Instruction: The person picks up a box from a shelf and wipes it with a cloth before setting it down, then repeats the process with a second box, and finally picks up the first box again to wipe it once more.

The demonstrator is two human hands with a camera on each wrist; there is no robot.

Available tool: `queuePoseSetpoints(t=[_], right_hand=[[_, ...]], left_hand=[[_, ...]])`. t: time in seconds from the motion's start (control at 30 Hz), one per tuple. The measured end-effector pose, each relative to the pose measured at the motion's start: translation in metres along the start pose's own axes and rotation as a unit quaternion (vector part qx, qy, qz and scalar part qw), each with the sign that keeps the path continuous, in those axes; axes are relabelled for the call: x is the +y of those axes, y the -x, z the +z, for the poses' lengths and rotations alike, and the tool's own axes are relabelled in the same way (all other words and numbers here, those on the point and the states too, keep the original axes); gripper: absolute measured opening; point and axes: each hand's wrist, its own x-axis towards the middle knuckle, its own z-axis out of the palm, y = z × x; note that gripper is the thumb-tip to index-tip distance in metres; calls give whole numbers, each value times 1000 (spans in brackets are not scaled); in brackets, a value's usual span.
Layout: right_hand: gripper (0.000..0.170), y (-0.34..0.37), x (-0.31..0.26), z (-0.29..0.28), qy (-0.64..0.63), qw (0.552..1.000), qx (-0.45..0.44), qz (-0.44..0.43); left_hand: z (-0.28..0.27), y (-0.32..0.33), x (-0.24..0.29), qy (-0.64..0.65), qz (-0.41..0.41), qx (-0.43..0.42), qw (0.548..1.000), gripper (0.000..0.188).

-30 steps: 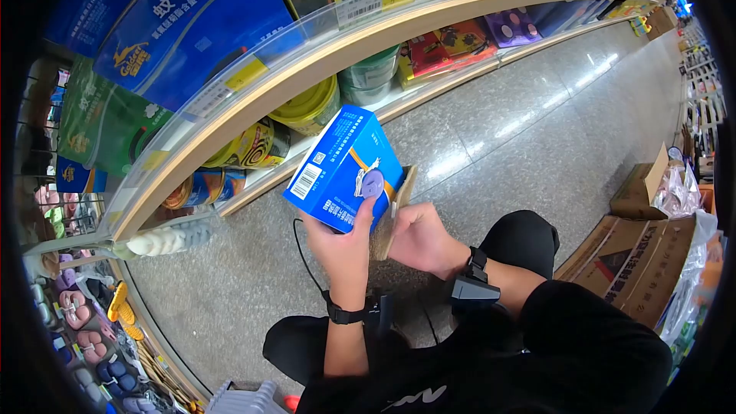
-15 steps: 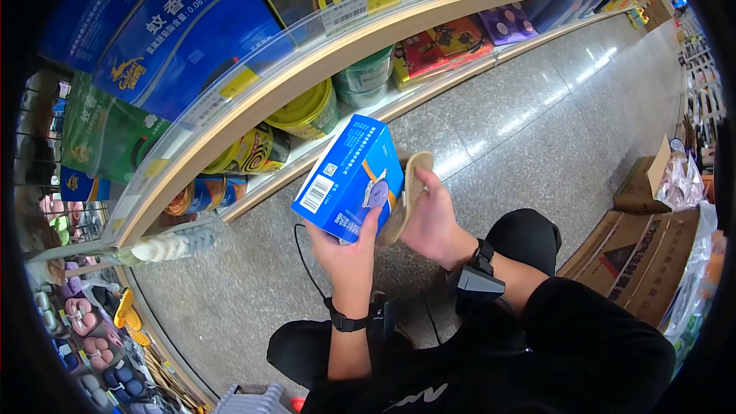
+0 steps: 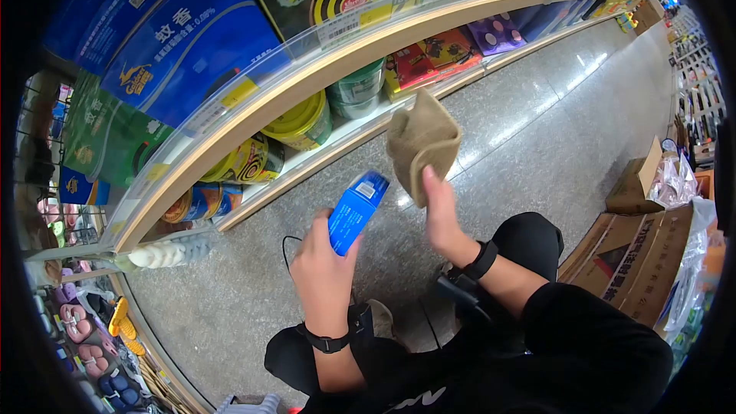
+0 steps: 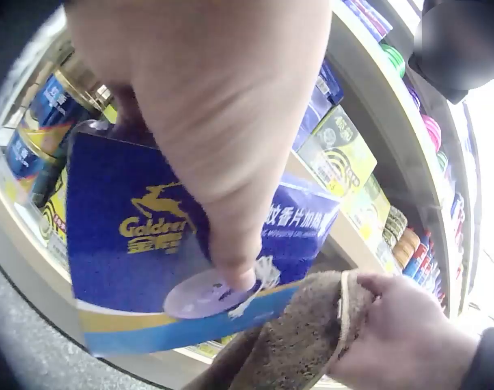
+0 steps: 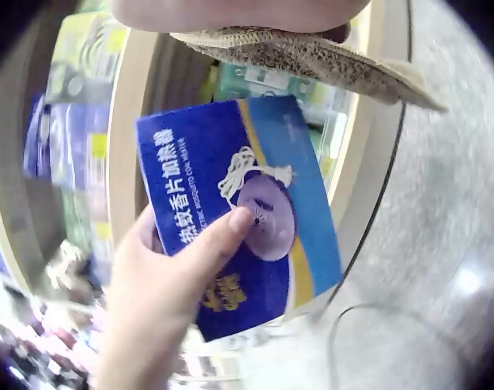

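Note:
My left hand [image 3: 322, 267] grips a blue mosquito heater box [image 3: 350, 222], its narrow side turned up in the head view. In the left wrist view the thumb lies across the printed front of the box [image 4: 117, 252], over a picture of a round lilac heater with a white cord. My right hand [image 3: 447, 218] holds a folded brown cloth [image 3: 429, 134] by its near edge, thumb on top. The cloth is up and to the right of the box, apart from it in the head view. In the right wrist view the cloth [image 5: 287, 61] hangs below my right hand [image 5: 239, 12].
A curved shelf [image 3: 307, 69] runs along the left and far side, with mosquito coil boxes [image 3: 192, 46] above and yellow tubs [image 3: 300, 119] below. Cardboard boxes [image 3: 629, 261] stand at right. Slippers [image 3: 77, 322] hang at lower left. Grey floor [image 3: 529, 157] lies beyond my hands.
The box has turned from its broad printed face to a narrow side. My right hand has lifted the cloth from beside the box up and away to the right.

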Motion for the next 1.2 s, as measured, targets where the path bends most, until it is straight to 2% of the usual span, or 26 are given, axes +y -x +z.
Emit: queuePoseSetpoints(t=[0.03, 0.1, 0.17, 0.3, 0.37, 0.5, 0.57, 0.6, 0.63, 0.67, 0.7, 0.77, 0.8, 0.93, 0.97, 1.0, 1.03, 1.07, 1.1, 1.13, 1.17, 1.2], right_hand=[[46, 7, -2, 0, 88, 993, -53, -51], [45, 16, -5, 5, 179, 973, -100, -104], [42, 21, -3, 10, 318, 898, -207, -224], [43, 20, -8, 15, 270, 900, -224, -260], [42, 18, 1, 15, 119, 967, -191, -123], [43, 9, -2, 14, 163, 962, -158, -153], [45, 6, 0, 20, 69, 996, -13, -51], [45, 3, -3, 20, 66, 996, -10, -55], [46, -2, -8, 21, -76, 996, -12, 36], [48, -6, -13, 21, -214, 968, -17, 126], [48, -8, -3, 20, -216, 968, -18, 122], [52, -6, 30, 15, -122, 979, -96, 133], [55, 5, 19, 24, -145, 971, -135, 131], [50, 15, 44, 26, -160, 957, -154, 186], [50, 16, 39, 25, -161, 958, -149, 185], [50, 18, 34, 24, -193, 938, -169, 232], [51, 19, 27, 25, -223, 915, -192, 277], [50, 24, 2, 28, -216, 909, -182, 308], [50, 23, 10, 27, -217, 909, -184, 305], [49, 23, 24, 24, -284, 878, -226, 313], [48, 22, 23, 26, -347, 841, -267, 317], [48, 24, 21, 24, -343, 831, -285, 333]], left_hand=[[5, 1, -3, -27, 3, -27, 999, 54], [12, 1, -1, -50, 10, -52, 997, 54], [15, 1, 3, -24, -21, -57, 998, 53], [12, -1, 10, 37, -25, -42, 998, 51], [11, -3, 14, 118, -44, -31, 992, 46], [13, -4, 12, 181, -62, -38, 981, 44], [13, -5, 10, 248, -93, -16, 964, 43], [14, -8, 10, 247, -87, -17, 965, 43], [15, -10, 12, 311, -116, 22, 943, 44], [15, -11, 13, 373, -145, 60, 914, 44], [14, -13, 14, 374, -141, 61, 915, 44], [11, -16, 17, 271, -128, 35, 953, 46], [11, -15, 21, 248, -116, 29, 961, 37], [18, -11, 14, 297, -87, 44, 950, 42], [14, -8, 14, 272, -85, -9, 958, 47], [10, -7, 15, 246, -82, -60, 964, 52], [6, -8, 20, 246, -80, -60, 964, 52], [2, -11, 25, 223, -65, -112, 966, 58], [1, -13, 30, 199, -50, -162, 965, 64], [20, -7, 39, 117, -19, -96, 988, 69], [23, -9, 37, 117, -17, -94, 989, 69], [24, -11, 34, 89, -26, -49, 995, 70]])
